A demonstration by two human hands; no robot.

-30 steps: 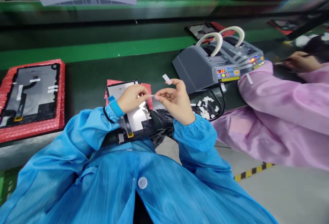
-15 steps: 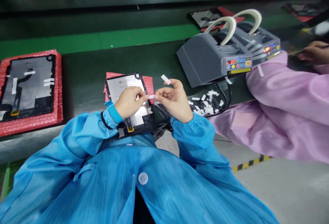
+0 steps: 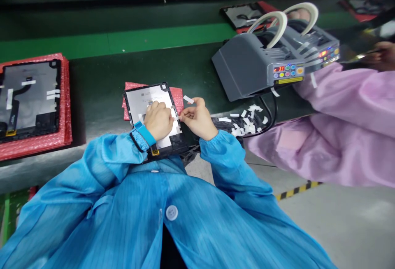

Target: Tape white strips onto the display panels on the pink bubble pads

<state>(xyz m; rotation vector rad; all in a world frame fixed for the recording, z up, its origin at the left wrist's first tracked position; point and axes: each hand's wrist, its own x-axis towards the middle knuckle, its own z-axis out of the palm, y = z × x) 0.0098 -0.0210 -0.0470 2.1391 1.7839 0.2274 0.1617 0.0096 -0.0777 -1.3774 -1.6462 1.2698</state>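
A tablet screen panel [image 3: 135,96] with a silvery back and black frame lies tilted before me, partly on a pink bubble-wrap sheet [image 3: 177,96]. My left hand [image 3: 159,121], fingers curled, rests over its middle and hides part of it. Between my hands a short strip of white tape [image 3: 177,118] lies close to the panel's right side. Its left end meets my left fingertips. My right hand [image 3: 199,118] pinches the right end between thumb and finger. A second white tape strip [image 3: 188,99] clings to a raised finger of that hand.
Two grey tape dispensers [image 3: 247,69] stand at right, near a co-worker's pink sleeve [image 3: 345,92]. Loose tape pieces [image 3: 247,125] lie on black plastic by a cable. Another panel [image 3: 37,96] sits on stacked pink bubble wrap at left; one more [image 3: 243,15] lies behind the dispensers.
Both hands have come down toward the panel with the tape strip, which now lies close to its right side. My left hand has turned and its fingers have curled. The view has shifted slightly.
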